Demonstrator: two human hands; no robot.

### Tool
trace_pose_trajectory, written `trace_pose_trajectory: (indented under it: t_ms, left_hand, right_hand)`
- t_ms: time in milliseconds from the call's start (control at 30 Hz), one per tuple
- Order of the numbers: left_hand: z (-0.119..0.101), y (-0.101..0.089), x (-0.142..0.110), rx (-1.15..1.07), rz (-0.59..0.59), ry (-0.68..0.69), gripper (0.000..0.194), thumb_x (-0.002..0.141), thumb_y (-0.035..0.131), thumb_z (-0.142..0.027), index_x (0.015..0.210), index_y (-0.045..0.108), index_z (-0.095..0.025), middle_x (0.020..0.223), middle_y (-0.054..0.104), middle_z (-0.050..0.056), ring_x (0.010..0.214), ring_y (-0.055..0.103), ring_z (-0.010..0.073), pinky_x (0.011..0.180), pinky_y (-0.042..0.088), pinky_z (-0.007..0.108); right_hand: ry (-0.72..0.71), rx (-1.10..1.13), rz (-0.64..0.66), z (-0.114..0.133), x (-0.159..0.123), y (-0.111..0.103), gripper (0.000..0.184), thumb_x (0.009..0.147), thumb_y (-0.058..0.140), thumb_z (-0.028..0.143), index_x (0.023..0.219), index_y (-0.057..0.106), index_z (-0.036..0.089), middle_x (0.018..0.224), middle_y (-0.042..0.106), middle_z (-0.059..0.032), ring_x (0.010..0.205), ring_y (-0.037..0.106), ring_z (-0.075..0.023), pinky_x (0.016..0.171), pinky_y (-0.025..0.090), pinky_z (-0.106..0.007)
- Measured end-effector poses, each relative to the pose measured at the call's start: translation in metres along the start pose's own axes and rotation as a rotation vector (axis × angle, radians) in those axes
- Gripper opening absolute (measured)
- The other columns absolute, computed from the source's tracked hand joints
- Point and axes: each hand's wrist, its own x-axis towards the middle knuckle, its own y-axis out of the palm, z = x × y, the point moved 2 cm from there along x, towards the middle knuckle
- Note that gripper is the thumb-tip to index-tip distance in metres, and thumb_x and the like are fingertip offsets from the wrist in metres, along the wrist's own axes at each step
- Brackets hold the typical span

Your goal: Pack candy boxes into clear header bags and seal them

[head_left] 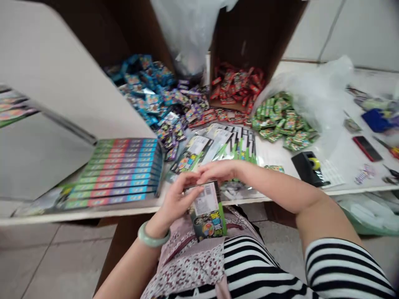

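Observation:
A small printed box (205,224), black and green with a white barcode label, stands upright at the table's front edge, close to my body. My left hand (182,195), with a pale green bangle at its wrist, grips its upper left side between thumb and fingers. From the right, my right hand (220,169) reaches over the top end, its bent fingers closed there beside the left fingertips. The exact finger contact on that end is partly hidden. Just behind the hands lie several flat clear packages (224,143) with similar black and green printing.
Colour-striped boxes (118,170) are stacked at left beside a white panel (65,70). Piles of blue packets (149,91), purple packets (190,104), red packets (237,85) and green packets (283,120) lie behind. A black tape dispenser (308,168) and red-edged phone (367,148) are at right.

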Motion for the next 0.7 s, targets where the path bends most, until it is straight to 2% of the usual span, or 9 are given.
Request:
trace_pose_trajectory:
  t_ms: [100,167,233,300,367,433,533,633,700]
  left_hand:
    - [0.001,-0.008,0.006,0.066,0.065,-0.056,0.023,0.081,0.072,-0.040,0.094,0.069,-0.021,0.091,0.074,0.004,0.081,0.070,0.0185,0.073,0.057,0.029]
    - [0.006,-0.018,0.009,0.066,-0.053,-0.143,0.022,0.078,0.073,-0.040,0.088,0.071,-0.021,0.085,0.074,0.003,0.076,0.069,0.0186,0.068,0.056,0.028]
    - [0.015,-0.030,0.010,-0.016,-0.294,-0.268,0.021,0.073,0.075,-0.039,0.087,0.072,-0.022,0.079,0.072,0.001,0.067,0.065,0.0163,0.058,0.052,0.025]
    - [0.024,-0.039,0.011,-0.156,-0.526,-0.393,0.019,0.071,0.075,-0.036,0.086,0.072,-0.025,0.077,0.070,-0.002,0.063,0.061,0.0143,0.054,0.048,0.024]
    - [0.030,-0.041,0.014,-0.285,-0.665,-0.480,0.014,0.070,0.075,-0.033,0.082,0.072,-0.028,0.080,0.070,-0.005,0.068,0.062,0.0145,0.058,0.050,0.024]
    - [0.033,-0.038,0.019,-0.349,-0.715,-0.518,0.011,0.070,0.074,-0.028,0.080,0.072,-0.032,0.086,0.072,-0.007,0.080,0.066,0.0168,0.068,0.055,0.027]
    - [0.036,-0.028,0.025,-0.378,-0.705,-0.538,0.022,0.067,0.074,-0.022,0.083,0.072,-0.036,0.091,0.073,-0.009,0.090,0.069,0.0191,0.080,0.058,0.032]
    - [0.037,-0.022,0.027,-0.366,-0.672,-0.563,0.027,0.067,0.075,-0.024,0.090,0.072,-0.037,0.099,0.074,-0.008,0.095,0.070,0.0199,0.082,0.059,0.033]
    - [0.037,-0.023,0.028,-0.322,-0.649,-0.536,0.027,0.069,0.075,-0.029,0.094,0.070,-0.037,0.106,0.074,-0.006,0.100,0.071,0.0232,0.079,0.060,0.036]
  right_hand:
    - [0.113,-0.021,0.004,-0.017,-0.009,-0.019,0.007,0.079,0.073,0.022,0.073,0.070,0.024,0.061,0.067,0.0071,0.056,0.065,-0.0136,0.052,0.053,-0.025]
    - [0.159,-0.073,-0.165,-0.030,-0.028,-0.054,0.008,0.079,0.073,0.019,0.085,0.073,0.024,0.077,0.074,0.0042,0.068,0.069,-0.0146,0.059,0.055,-0.025]
    - [0.218,-0.164,-0.468,-0.045,-0.058,-0.106,0.014,0.083,0.066,0.018,0.095,0.071,0.022,0.092,0.075,-0.0004,0.083,0.070,-0.0172,0.070,0.057,-0.029]
    - [0.296,-0.282,-0.843,-0.062,-0.096,-0.165,0.021,0.087,0.058,0.015,0.105,0.068,0.019,0.109,0.072,-0.0070,0.104,0.067,-0.0215,0.090,0.054,-0.038]
    - [0.402,-0.381,-1.161,-0.079,-0.132,-0.219,0.029,0.088,0.054,0.014,0.116,0.063,0.014,0.123,0.066,-0.0156,0.122,0.058,-0.0281,0.106,0.045,-0.048]
    - [0.509,-0.443,-1.372,-0.095,-0.157,-0.258,0.036,0.086,0.056,0.014,0.122,0.059,0.009,0.134,0.058,-0.0244,0.132,0.049,-0.0335,0.112,0.036,-0.051]
    - [0.640,-0.454,-1.519,-0.117,-0.171,-0.290,0.042,0.082,0.065,0.015,0.122,0.056,0.005,0.134,0.056,-0.0308,0.134,0.048,-0.0371,0.111,0.036,-0.050]
    - [0.680,-0.396,-1.557,-0.133,-0.171,-0.302,0.045,0.080,0.070,0.020,0.120,0.056,0.007,0.129,0.061,-0.0283,0.128,0.054,-0.0366,0.107,0.041,-0.050]
    - [0.649,-0.335,-1.557,-0.140,-0.174,-0.303,0.040,0.080,0.069,0.024,0.116,0.059,0.010,0.125,0.064,-0.0242,0.122,0.058,-0.0350,0.106,0.042,-0.050]
